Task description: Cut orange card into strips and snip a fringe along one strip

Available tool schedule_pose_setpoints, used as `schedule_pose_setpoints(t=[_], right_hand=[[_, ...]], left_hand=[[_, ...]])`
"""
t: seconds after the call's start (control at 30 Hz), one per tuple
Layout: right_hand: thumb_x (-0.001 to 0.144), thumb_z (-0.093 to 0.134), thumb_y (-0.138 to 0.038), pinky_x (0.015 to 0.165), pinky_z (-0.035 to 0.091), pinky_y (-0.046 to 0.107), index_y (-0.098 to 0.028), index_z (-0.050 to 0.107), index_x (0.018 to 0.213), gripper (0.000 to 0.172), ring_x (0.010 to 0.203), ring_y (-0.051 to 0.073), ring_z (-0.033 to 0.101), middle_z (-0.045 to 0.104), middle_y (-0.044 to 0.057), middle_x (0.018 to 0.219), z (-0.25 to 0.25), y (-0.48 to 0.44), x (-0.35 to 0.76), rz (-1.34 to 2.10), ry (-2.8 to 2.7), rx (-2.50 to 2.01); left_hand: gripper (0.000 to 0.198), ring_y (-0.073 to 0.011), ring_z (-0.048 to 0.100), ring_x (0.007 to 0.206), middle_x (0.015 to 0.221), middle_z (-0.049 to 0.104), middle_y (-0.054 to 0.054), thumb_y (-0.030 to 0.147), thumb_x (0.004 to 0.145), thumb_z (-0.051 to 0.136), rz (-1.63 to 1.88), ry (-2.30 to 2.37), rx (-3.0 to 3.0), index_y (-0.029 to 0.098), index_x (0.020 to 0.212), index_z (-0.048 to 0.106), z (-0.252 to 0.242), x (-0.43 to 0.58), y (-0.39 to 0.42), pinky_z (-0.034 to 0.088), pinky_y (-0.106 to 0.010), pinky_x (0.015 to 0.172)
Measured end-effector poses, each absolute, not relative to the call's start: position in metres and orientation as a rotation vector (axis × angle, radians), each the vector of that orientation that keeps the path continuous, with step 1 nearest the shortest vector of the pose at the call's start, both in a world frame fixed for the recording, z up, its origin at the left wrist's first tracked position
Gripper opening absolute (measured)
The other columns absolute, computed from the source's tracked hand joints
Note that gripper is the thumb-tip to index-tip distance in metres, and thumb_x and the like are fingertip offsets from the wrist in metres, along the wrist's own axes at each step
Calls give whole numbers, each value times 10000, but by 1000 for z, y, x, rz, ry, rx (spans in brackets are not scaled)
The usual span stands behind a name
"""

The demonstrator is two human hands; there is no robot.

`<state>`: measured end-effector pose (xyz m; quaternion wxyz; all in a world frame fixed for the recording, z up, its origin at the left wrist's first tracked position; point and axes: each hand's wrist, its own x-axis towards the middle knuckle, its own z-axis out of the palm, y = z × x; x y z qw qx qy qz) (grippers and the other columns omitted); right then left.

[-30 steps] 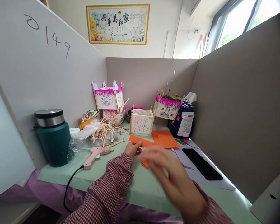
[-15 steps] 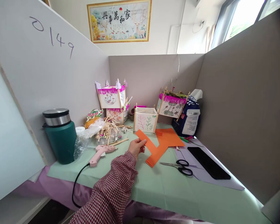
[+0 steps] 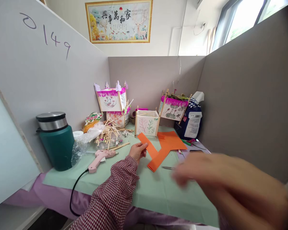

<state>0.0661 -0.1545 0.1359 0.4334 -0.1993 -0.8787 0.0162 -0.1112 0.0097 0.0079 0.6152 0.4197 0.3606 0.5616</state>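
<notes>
My left hand (image 3: pixel 138 152) pinches a strip of orange paper (image 3: pixel 151 149) between thumb and fingers. The strip's lower end meets a second, folded orange strip (image 3: pixel 156 162) on the table. Behind them lies a larger piece of orange paper (image 3: pixel 174 140). My right hand (image 3: pixel 216 175), smeared by motion, is over the scissors (image 3: pixel 167 168). Only the blade tips stick out to its left; the handles are hidden. Whether the right hand touches the scissors I cannot tell.
A pink glue gun (image 3: pixel 99 158) with a black cord lies left of my left arm, near a green flask (image 3: pixel 56 147). Wooden sticks (image 3: pixel 110 132) are piled behind. A small paper lantern (image 3: pixel 147 124) and decorated ones stand at the back, beside a dark blue bag (image 3: pixel 190 121).
My right hand has come in from the right and now covers the scissors' handles and most of the black phone-like slab. My left hand keeps its pinch on the paper strip. The view has shifted slightly.
</notes>
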Motion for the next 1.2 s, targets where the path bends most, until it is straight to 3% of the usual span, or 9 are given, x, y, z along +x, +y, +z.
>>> schedule_pose_setpoints(t=[0.07,0.2,0.27,0.37,0.5,0.7,1.03,1.2], right_hand=[[806,422,-185,773,486,296,-308,526,1131,363,922,138,561,587,7,1019,119,-110,64,101,-2202,-655],[752,532,-175,781,462,323,-230,593,976,239,996,187,504,523,61,1062,53,-34,58,198,-2087,-807],[790,512,-229,705,452,285,-201,605,829,105,899,169,522,531,64,1003,24,-16,55,253,-1977,-794],[825,472,-311,549,390,233,-179,539,685,204,645,118,493,548,33,782,1,-9,52,372,-1833,-832],[829,452,-366,478,315,214,-191,443,615,276,476,93,376,406,-48,497,-6,-10,48,486,-1763,-979],[813,459,-389,476,273,209,-189,421,605,291,493,89,343,368,-52,522,-13,-3,46,331,-1714,-1105],[784,485,-427,493,304,208,-181,492,619,296,501,93,398,446,-40,526,-18,1,48,289,-1701,-1228],[781,483,-447,493,324,212,-176,517,624,315,501,96,423,490,-27,538,-17,-2,45,317,-1711,-1221]], left_hand=[[292,-48,387,363,414,456,48,346,594,720,1285,806,970,129,643,530,7,-112,10,291,-196,395],[301,-48,397,355,437,474,44,361,595,718,1215,766,1002,124,674,550,2,-112,12,305,-195,392],[301,-48,401,353,446,477,46,350,586,725,1153,759,1045,118,700,570,0,-111,12,315,-192,386],[320,-63,459,413,512,515,26,341,551,742,1093,798,1093,107,716,600,-1,-110,12,357,-192,394],[389,-126,568,613,693,606,-45,367,536,745,1111,842,1075,97,791,632,1,-108,11,474,-249,515],[355,-139,582,631,689,621,-57,364,557,736,1110,854,1078,91,761,638,3,-106,8,508,-271,545],[397,-120,557,607,641,589,-39,446,580,702,1088,863,1148,84,731,645,4,-102,8,513,-265,532],[429,-109,544,579,638,597,-38,402,491,763,1114,905,1183,77,753,662,4,-103,9,498,-245,509]])
